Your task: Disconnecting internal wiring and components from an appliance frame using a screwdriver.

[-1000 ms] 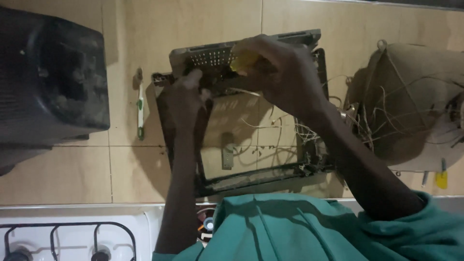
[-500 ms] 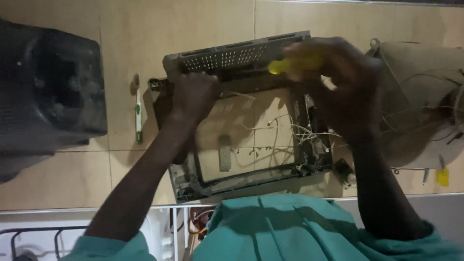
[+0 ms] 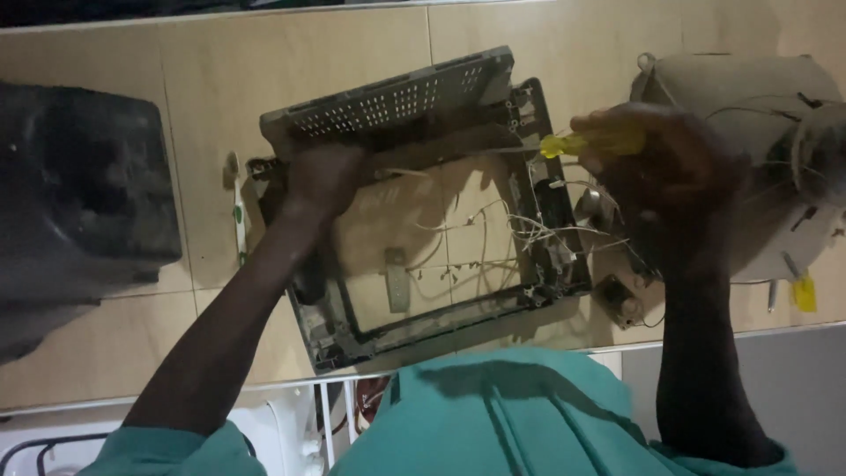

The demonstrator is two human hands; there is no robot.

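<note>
Far left: black housing sits on the tiled floor, well apart from your hands. Just right of it, a small white-and-green tool lies on the floor, long axis near vertical in frame, beside the frame's left rail.

Your left hand is clenched on the upper left corner of the grey open frame, just under the perforated vent panel. Vent panel is tilted up off the frame, its long axis running left-low to right-high. Through the frame opening you see floor tiles and loose thin wires bunched toward the right rail.

Your right hand grips the yellow-handled screwdriver. Long axis near horizontal, slightly tilted; the shaft points left toward the frame's upper right corner, just under the vent panel. Handle end is buried in your fingers, only the front of the yellow grip sticks out left of them. Can't tell if the tip touches the frame.

Far right: a beige picture tube assembly with wiring around it, on the floor behind your right hand. A small yellow tag lies near its lower edge.
</note>
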